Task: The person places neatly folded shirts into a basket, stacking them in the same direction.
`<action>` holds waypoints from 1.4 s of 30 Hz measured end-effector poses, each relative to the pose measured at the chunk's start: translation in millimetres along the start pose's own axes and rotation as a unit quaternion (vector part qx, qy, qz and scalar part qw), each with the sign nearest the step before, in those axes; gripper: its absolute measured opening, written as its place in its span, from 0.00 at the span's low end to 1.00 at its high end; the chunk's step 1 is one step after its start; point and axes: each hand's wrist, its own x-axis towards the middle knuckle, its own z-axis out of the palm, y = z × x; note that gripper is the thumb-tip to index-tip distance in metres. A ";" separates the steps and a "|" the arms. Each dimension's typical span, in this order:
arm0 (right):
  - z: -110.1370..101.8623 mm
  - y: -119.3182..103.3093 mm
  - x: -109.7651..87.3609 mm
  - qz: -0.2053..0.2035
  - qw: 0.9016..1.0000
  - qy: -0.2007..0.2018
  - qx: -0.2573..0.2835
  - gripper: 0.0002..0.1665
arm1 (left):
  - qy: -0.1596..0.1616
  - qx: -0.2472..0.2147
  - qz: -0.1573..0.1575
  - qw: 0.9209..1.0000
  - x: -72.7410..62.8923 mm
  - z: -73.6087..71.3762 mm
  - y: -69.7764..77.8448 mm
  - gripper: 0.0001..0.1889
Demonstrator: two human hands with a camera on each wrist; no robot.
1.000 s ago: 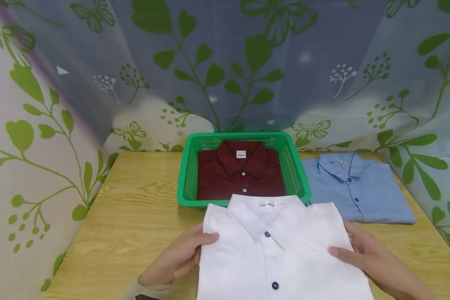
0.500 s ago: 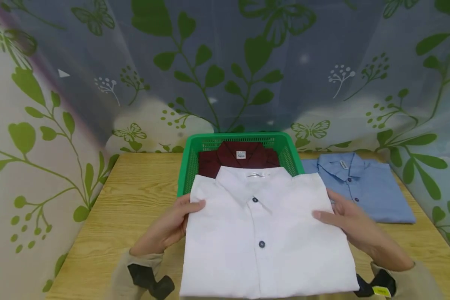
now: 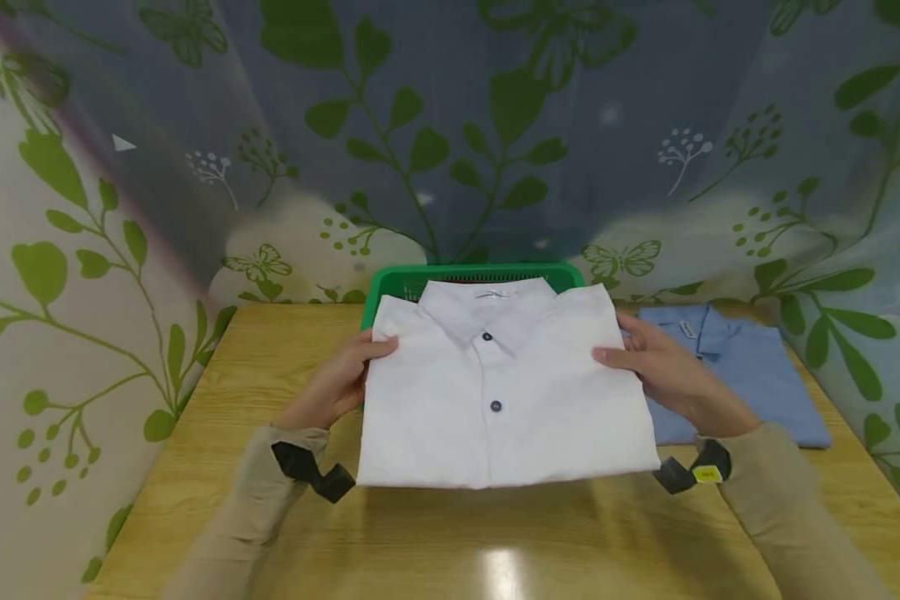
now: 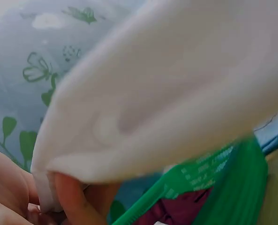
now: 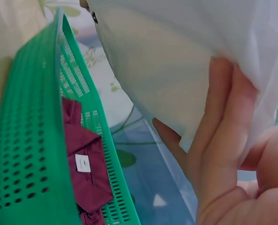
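Observation:
A folded white shirt (image 3: pixel 435 400) with dark buttons is held up by both hands, collar toward the back. At its left edge the left hand (image 3: pixel 337 379) grips it, thumb on top and fingers beneath. The right hand (image 3: pixel 663 371) pinches the opposite edge the same way; its fingers (image 5: pixel 218 108) spread under the cloth in the right wrist view. Beneath and behind the shirt is a green plastic basket (image 3: pixel 405 273), mostly covered in the head view. Inside it lies a folded maroon shirt (image 5: pixel 89 183) with a white label, seen from the right wrist below the white shirt.
A folded blue shirt (image 3: pixel 757 375) lies on the wooden table (image 3: pixel 255 367) to the right of the basket, partly behind the right hand. A patterned curtain (image 3: pixel 450 125) with leaves and butterflies rises behind the table and along both sides.
Both hands have carried the white shirt away from the body and slightly left, from in front of the basket to over it. The maroon shirt is now covered in the head view.

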 end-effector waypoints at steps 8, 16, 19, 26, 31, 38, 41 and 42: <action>-14.7 -2.5 50.4 0.022 0.999 0.036 0.008 0.43 | 0.006 0.009 -0.012 1.000 38.9 -17.7 16.3 0.15; -27.1 5.6 86.0 0.035 0.999 0.037 -0.006 0.43 | 0.036 0.016 -0.015 0.999 75.8 -25.4 24.8 0.14; -29.2 9.8 93.7 0.042 0.998 0.048 -0.020 0.41 | 0.035 0.008 -0.012 0.999 83.8 -26.7 24.7 0.22; -32.8 19.0 103.7 0.070 0.995 0.051 -0.052 0.40 | 0.038 0.003 -0.013 0.999 96.9 -27.6 18.2 0.28; -34.8 22.2 102.2 0.085 0.993 0.045 -0.071 0.41 | 0.007 0.053 0.013 0.998 99.1 -29.9 9.9 0.25; -27.0 15.4 100.9 0.105 0.988 0.033 -0.104 0.41 | 0.001 0.111 0.022 0.994 98.1 -27.3 5.4 0.26; -22.0 11.9 103.2 0.122 0.985 0.034 -0.115 0.41 | 0.022 0.130 0.019 0.991 98.0 -23.1 4.7 0.26; -20.5 11.1 104.1 0.129 0.984 0.036 -0.117 0.42 | 0.035 0.136 0.017 0.990 97.9 -21.8 4.6 0.27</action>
